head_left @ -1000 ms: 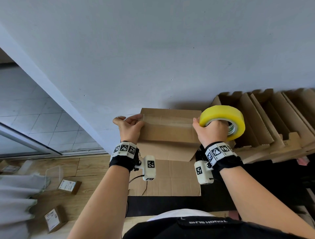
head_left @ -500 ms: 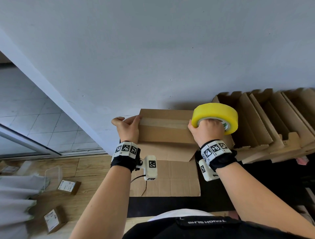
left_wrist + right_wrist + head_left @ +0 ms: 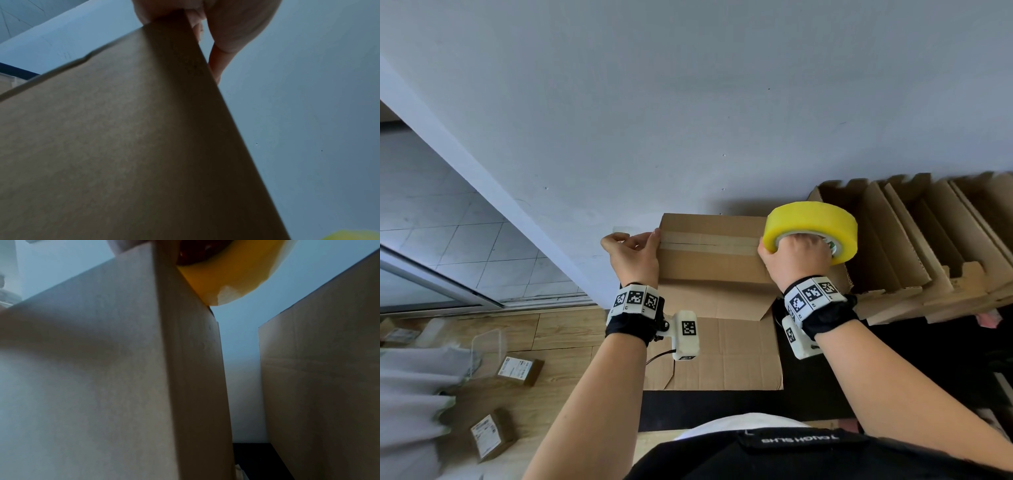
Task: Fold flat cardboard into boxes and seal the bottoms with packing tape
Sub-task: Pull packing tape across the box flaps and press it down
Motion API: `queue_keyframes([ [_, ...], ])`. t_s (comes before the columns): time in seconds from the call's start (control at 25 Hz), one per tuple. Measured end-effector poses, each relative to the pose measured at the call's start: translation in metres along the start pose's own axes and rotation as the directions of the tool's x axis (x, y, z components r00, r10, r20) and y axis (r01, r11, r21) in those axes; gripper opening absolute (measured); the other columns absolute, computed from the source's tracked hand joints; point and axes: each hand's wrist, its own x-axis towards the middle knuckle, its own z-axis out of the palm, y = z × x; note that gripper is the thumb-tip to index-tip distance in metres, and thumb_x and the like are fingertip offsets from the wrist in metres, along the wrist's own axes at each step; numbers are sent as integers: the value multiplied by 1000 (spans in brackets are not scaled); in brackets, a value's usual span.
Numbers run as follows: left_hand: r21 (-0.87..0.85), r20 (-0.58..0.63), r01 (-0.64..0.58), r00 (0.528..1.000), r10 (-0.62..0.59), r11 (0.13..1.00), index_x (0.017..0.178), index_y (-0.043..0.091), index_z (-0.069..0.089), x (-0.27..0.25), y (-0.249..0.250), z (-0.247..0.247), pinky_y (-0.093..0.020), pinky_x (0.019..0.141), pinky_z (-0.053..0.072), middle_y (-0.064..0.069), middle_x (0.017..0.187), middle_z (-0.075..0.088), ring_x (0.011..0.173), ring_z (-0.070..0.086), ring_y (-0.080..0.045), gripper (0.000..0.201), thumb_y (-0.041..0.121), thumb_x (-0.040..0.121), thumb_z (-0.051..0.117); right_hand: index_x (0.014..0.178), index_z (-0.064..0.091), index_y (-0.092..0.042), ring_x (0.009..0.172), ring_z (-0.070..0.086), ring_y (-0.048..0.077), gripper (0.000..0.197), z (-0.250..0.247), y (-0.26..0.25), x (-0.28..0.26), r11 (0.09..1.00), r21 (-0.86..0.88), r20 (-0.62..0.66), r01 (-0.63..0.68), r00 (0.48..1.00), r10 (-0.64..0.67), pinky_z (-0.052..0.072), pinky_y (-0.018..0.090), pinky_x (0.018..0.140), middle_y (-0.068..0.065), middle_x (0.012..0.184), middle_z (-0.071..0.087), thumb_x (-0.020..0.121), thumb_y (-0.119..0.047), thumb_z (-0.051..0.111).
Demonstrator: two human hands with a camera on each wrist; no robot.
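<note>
A brown cardboard box (image 3: 714, 263) stands upside down in front of me, its closed bottom flaps facing up. A strip of clear tape (image 3: 709, 240) runs along the seam. My left hand (image 3: 631, 251) is at the box's left edge, thumb and fingers pinching the tape's free end there. My right hand (image 3: 796, 255) grips a yellow roll of packing tape (image 3: 811, 228) at the box's right edge, fingers through its core. In the left wrist view the box (image 3: 123, 146) fills the frame under the fingers (image 3: 226, 32). The right wrist view shows the roll (image 3: 232, 279) touching the box's corner (image 3: 185, 353).
A flat cardboard sheet (image 3: 722, 356) lies under the box on a dark surface. A row of folded open boxes (image 3: 928, 246) leans at the right. A grey wall (image 3: 688, 102) stands just behind. Small parcels (image 3: 518, 370) and a clear container lie on the wooden floor at left.
The right hand has tipped the yellow roll flatter and lowered it onto the box's right edge. The left hand stays at the left edge, holding the tape end.
</note>
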Motion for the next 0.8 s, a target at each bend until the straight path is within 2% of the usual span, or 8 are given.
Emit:
queue_keyframes([
  [0.08,21,1,10,1000,-10,1000,100,12,37,4,-1,-1,-3,57,38,6,74,60,57,53,8,46,18,81,78,46,30,-23,40,22,17,60,1,1,0,1000,-1,-9,-10,1000,10,25,19,48,-3,41,26,56,-23,89],
  [0.2,21,13,53,999,-53,998,97,12,41,8,-4,-4,-5,55,38,5,70,49,58,50,-3,44,20,80,80,44,36,-21,39,27,18,52,4,1,0,999,-2,-3,-36,999,36,27,20,48,-1,41,30,62,-25,85],
  [0.28,-19,19,99,995,-98,995,91,14,43,12,-5,-5,-10,57,41,2,73,50,60,51,-9,37,18,81,79,42,44,-16,36,36,22,46,7,2,-1,999,-1,9,-47,999,47,30,21,48,3,39,39,65,-25,84],
  [0.36,-70,13,169,986,-169,983,81,16,44,16,-8,-6,-16,54,44,-2,70,54,53,55,-9,30,16,84,75,43,48,-14,36,42,24,44,8,4,-1,998,-3,2,-56,998,56,32,22,47,5,39,43,66,-26,83],
  [0.48,-101,21,247,969,-246,964,78,10,51,20,-13,-12,-19,50,47,-5,65,57,50,56,-10,22,18,92,66,44,49,-13,36,45,26,43,8,4,-1,998,0,0,-66,998,66,33,23,48,7,40,45,68,-26,82],
  [0.6,-25,65,305,951,-303,952,76,4,57,23,-22,-16,-24,53,46,-5,63,58,55,53,-16,27,24,94,64,44,50,-12,37,47,27,43,7,2,-1,997,-6,3,-77,997,77,32,23,49,7,40,46,68,-27,82],
  [0.76,111,173,358,912,-373,927,51,17,52,22,-31,-16,-30,61,35,0,53,46,58,41,-22,40,36,78,74,46,50,-14,38,46,27,41,6,2,-2,997,5,9,-79,997,79,33,23,48,6,42,47,71,-28,80],
  [0.8,144,213,372,893,-396,917,50,18,49,22,-29,-15,-31,60,33,0,54,42,60,39,-22,41,36,78,73,46,50,-14,38,46,27,41,5,2,-2,997,9,5,-81,997,81,34,23,48,6,42,47,71,-27,79],
])
